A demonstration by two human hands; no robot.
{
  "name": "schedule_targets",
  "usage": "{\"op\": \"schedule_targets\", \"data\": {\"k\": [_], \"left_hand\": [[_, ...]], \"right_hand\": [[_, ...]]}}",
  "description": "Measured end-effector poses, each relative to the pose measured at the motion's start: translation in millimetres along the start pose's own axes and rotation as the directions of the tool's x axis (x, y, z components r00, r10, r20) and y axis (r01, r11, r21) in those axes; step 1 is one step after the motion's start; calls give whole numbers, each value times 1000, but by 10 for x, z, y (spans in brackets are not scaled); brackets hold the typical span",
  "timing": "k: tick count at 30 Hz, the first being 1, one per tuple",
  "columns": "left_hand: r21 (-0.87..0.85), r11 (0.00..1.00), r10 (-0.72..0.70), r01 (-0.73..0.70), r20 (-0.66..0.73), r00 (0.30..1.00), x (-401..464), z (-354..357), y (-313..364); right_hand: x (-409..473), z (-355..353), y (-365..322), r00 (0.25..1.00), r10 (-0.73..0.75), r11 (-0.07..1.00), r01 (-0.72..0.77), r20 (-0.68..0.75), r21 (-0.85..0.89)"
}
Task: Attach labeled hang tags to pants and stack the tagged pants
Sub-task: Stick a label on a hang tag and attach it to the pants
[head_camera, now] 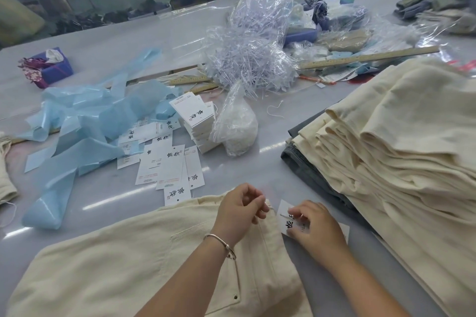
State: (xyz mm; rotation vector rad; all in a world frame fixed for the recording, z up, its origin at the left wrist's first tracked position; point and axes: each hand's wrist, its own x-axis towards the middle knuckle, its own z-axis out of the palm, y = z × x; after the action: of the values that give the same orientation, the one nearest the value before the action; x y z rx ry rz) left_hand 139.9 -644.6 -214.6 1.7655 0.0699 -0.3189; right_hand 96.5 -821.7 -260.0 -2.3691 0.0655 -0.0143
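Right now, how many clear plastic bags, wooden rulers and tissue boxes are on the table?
Clear plastic bags of fasteners: 2
Wooden rulers: 2
Tissue box: 1
Total: 5

Both your forearms are bare, with no sleeves reaching the wrists; your left hand carries a thin metal bangle with a small clasp at the wrist; your right hand wears no ring, watch or glove.

Single head-worn view, looking forward and down, close over the table
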Motion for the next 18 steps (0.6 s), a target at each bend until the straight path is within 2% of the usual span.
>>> {"op": "schedule_targets", "data": {"k": [2, 6, 10, 15, 18], "left_hand": [[36, 999, 7, -8, 33, 999, -28, 63, -27], [117, 993, 25, -33, 67, 997, -67, 119, -87], [201, 977, 65, -76, 64, 996, -68, 112, -105], [354, 912, 188, -208, 90, 978, -66, 131, -86], [386, 892, 211, -235, 104, 972, -63, 170, -75]], "right_hand": [[-1, 48, 28, 1000, -7, 997, 6, -20, -74], [25, 76, 31, 997, 7, 996, -14, -76, -87], [71, 54, 25, 999, -30, 992, 26, -26, -121], [108, -24, 63, 990, -117, 986, 125, 73, -112], [144, -17, 78, 976, -172, 964, 194, 134, -182]]}}
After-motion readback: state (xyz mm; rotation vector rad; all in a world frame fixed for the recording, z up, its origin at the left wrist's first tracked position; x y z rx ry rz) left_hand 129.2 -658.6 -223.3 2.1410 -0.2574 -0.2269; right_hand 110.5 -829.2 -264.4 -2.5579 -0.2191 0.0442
